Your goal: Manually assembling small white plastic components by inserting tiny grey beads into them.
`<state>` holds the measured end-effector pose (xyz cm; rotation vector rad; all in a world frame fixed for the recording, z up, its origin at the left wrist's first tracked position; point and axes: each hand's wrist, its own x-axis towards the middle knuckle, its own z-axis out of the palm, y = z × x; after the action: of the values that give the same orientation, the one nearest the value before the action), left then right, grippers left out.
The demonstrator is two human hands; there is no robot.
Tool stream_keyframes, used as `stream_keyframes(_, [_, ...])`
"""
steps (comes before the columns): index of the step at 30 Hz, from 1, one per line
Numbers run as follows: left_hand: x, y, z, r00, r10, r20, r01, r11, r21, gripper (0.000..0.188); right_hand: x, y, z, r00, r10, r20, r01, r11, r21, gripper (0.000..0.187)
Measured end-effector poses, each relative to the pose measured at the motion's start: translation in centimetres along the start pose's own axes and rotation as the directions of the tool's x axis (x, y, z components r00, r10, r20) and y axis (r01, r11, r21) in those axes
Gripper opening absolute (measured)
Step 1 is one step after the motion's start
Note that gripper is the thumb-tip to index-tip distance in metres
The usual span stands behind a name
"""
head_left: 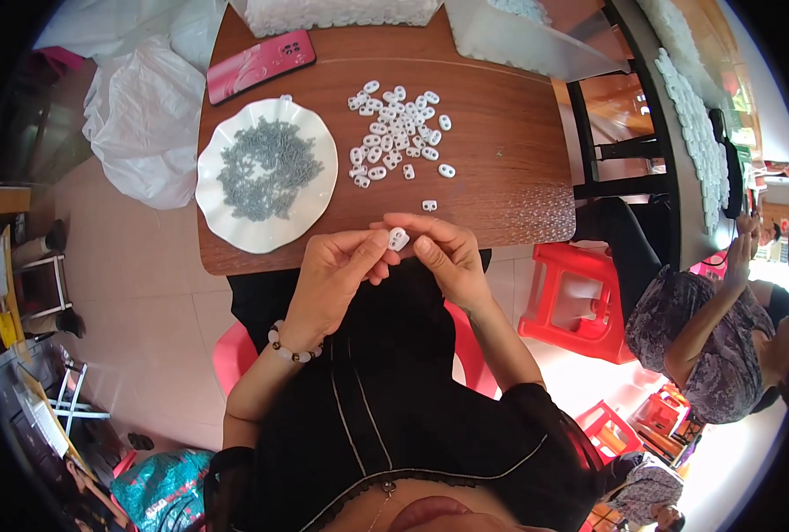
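Observation:
Over the table's near edge, my left hand point(337, 266) pinches a small white plastic piece with two holes point(399, 238) between thumb and fingers. My right hand point(456, 262) is close against its other side, index finger stretched behind it and thumb a little apart. Whether the right fingertips touch the piece is hard to make out. Beyond my hands lies a loose pile of similar white two-holed pieces point(401, 129), with a single one point(429, 205) nearer to me. On the left, a wavy-rimmed white plate point(208, 186) holds a heap of small grey parts point(270, 168).
A pink phone point(261, 66) lies behind the plate on the brown table point(510, 106). White containers point(519, 44) stand at its far edge. A plastic bag point(142, 124) hangs at left. Red stools point(581, 301) and a seated person point(714, 337) are on the right.

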<state>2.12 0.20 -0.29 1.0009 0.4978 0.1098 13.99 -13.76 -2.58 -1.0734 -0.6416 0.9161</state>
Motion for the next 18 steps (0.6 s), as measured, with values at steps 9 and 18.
stream_keyframes(9, [0.2, -0.3, 0.1, 1.0, 0.004, -0.001, -0.004, 1.0, -0.014, 0.027, 0.5, -1.2, -0.3, 0.994, 0.105, -0.033, -0.105, 0.994, 0.0, 0.028])
stream_keyframes(18, [0.5, -0.5, 0.0, 1.0, -0.026, 0.01, 0.027, 0.996, -0.09, 0.026, 1.8, -2.3, 0.1, 0.975, 0.195, -0.106, -0.202, 0.978, -0.06, 0.019])
